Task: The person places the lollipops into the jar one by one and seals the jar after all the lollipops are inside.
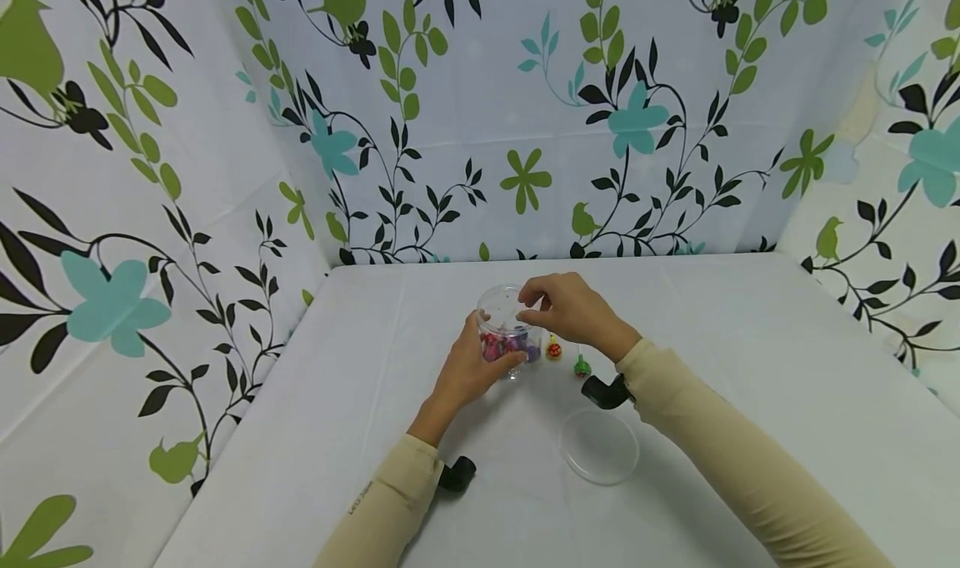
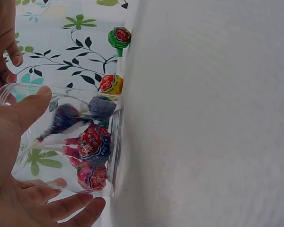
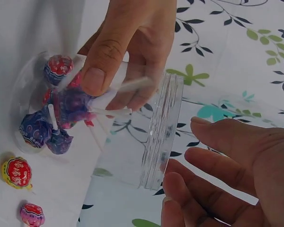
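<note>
1. Counted one clear jar (image 1: 501,324), at centre of the head frame, grasped by one left hand (image 1: 474,369).
2. Counted at least four wrapped lollipops (image 2: 93,143) inside; cannot fix exact number.
3. Found one right hand (image 1: 576,307) at the jar's mouth, holding nothing, fingers loosely bent.
4. Counted outside: one yellow lollipop (image 1: 553,349), one green lollipop (image 1: 582,368), one pink lollipop (image 3: 32,215) (lower left, right-wrist frame).
5. Noted one clear round lid (image 1: 600,448) on the surface (image 1: 712,368), right of centre, lower half.
</note>
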Motion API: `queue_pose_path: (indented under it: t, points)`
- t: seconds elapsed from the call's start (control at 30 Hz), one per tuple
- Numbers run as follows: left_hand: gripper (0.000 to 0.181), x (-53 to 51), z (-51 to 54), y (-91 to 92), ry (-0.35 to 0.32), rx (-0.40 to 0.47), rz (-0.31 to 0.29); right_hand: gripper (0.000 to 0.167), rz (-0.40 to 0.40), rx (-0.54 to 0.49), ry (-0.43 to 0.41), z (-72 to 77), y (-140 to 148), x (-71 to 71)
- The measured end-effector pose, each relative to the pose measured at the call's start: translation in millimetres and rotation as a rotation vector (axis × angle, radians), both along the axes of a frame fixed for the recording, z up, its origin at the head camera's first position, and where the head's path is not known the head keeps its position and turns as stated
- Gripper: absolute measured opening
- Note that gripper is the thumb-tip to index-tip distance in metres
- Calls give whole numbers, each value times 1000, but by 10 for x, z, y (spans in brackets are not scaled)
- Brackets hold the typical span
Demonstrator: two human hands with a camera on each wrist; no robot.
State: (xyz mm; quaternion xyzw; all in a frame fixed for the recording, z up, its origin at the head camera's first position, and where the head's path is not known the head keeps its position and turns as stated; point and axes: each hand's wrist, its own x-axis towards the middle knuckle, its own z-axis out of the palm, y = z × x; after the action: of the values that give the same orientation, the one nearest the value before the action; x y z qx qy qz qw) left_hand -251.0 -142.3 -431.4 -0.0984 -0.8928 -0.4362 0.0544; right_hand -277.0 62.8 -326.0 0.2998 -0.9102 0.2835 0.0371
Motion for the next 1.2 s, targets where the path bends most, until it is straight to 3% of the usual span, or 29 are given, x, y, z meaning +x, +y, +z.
queue_pose_path:
  t: [0.43, 0.8, 1.2]
  points:
    - [104, -16, -8, -31, 30, 48, -18, 15, -50, -57, 56, -110, 338, -88]
    - [104, -8, -11, -27, 16, 39, -15, 17, -134, -17, -37, -343, 630, -278]
    - [103, -13, -14, 8, 13, 37, -7, 18, -148, -3, -107, -513, 717, -406]
